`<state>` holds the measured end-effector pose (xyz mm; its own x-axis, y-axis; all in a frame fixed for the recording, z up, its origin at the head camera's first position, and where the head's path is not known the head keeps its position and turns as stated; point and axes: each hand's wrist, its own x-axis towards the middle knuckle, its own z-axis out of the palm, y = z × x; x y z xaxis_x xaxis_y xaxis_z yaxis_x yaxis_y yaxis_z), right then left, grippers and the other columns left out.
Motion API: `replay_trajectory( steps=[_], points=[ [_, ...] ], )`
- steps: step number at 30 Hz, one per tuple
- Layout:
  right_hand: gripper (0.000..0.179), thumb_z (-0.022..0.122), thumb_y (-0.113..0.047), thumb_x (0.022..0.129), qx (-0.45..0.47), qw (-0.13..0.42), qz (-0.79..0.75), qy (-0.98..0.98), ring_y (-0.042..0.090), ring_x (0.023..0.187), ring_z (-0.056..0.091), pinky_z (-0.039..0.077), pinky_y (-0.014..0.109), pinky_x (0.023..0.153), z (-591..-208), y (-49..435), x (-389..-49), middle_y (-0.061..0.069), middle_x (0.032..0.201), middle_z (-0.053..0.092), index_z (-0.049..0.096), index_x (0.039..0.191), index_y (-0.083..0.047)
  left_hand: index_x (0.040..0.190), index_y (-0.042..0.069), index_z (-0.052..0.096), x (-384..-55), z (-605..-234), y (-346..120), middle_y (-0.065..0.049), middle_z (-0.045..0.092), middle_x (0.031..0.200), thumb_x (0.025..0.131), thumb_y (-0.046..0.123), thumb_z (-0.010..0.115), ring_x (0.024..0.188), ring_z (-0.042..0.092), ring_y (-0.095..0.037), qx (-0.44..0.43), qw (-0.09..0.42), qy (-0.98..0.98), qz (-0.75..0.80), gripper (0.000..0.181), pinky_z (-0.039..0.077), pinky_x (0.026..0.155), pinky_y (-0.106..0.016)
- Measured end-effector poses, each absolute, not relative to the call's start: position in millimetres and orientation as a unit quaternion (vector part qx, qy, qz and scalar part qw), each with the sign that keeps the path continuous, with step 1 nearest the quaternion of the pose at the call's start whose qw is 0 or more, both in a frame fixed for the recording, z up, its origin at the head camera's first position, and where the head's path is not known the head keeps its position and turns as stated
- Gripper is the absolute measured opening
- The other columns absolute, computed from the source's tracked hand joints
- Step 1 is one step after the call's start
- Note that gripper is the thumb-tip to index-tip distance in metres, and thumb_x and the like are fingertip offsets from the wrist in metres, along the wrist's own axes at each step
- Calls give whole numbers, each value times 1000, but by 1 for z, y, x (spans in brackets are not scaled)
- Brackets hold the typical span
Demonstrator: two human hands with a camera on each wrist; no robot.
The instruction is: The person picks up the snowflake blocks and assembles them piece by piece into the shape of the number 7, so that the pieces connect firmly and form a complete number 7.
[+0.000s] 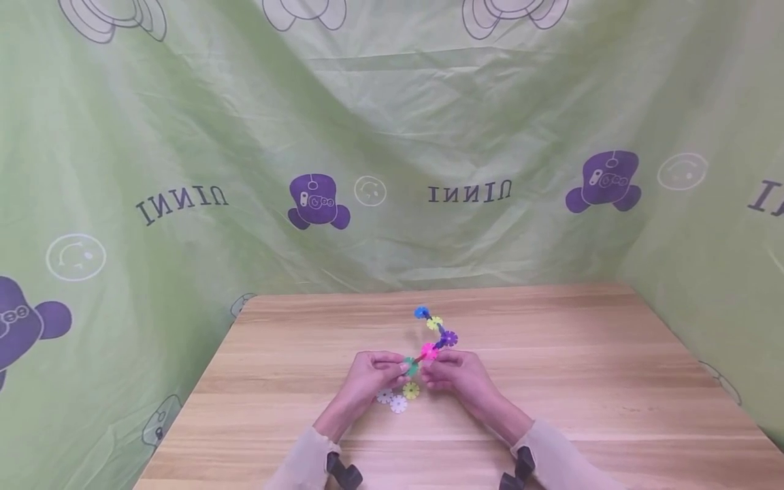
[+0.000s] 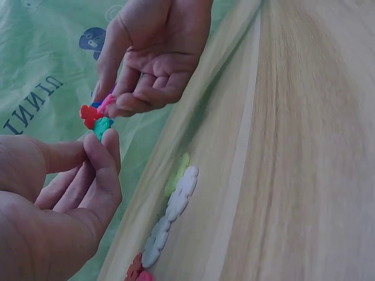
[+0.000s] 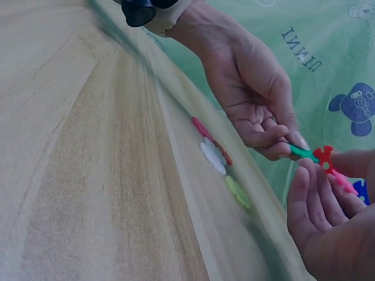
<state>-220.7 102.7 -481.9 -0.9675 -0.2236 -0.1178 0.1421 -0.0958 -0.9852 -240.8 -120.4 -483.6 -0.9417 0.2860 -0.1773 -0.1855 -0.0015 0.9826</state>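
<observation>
A zigzag chain of interlocking snowflake discs is held above the table between both hands. My left hand (image 1: 369, 378) pinches the green disc (image 1: 411, 367) at the chain's near end between thumb and fingertips. Pushed into that green one is a red disc (image 2: 88, 116), which joins it to the pink disc (image 1: 430, 351). My right hand (image 1: 459, 378) pinches the chain at the pink disc, its fingers curled beneath. Beyond it the chain runs freely through a purple disc (image 1: 450, 338) and a yellow-green disc (image 1: 434, 322) to a blue disc (image 1: 421, 312) at the far end.
On the wooden table (image 1: 294, 327), just below the hands, lie a loose yellow-green disc (image 1: 411, 390) and two white discs (image 1: 399, 404). Beside them are a red disc (image 2: 133, 268) and a pink disc (image 2: 145, 276). A green printed curtain (image 1: 392, 252) hangs behind the table.
</observation>
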Motion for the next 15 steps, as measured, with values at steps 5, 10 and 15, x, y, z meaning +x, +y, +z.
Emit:
replay_trajectory(
  steps=[5,10,15],
  points=[
    [39,75,-9,94,-54,138,-733,664,22,91,80,66,33,85,-481,100,-220,24,106,79,66,125,12,121,-6,71,-240,-482,-114,-20,80,106,94,9,77,87,79,-15,39,161,695,700,32,65,88,-32],
    [35,74,-6,94,-42,131,-730,669,23,89,80,66,31,82,-481,99,-220,26,106,78,67,124,11,122,-4,72,-240,-480,-110,-17,81,106,94,13,77,93,80,-20,50,155,704,692,33,65,90,-33],
    [36,75,-7,94,-37,127,-730,670,21,88,79,66,32,83,-480,103,-220,28,108,77,68,125,10,124,-1,72,-243,-475,-120,-18,79,113,97,25,75,101,78,-28,72,135,737,658,37,65,91,-39]
  ],
)
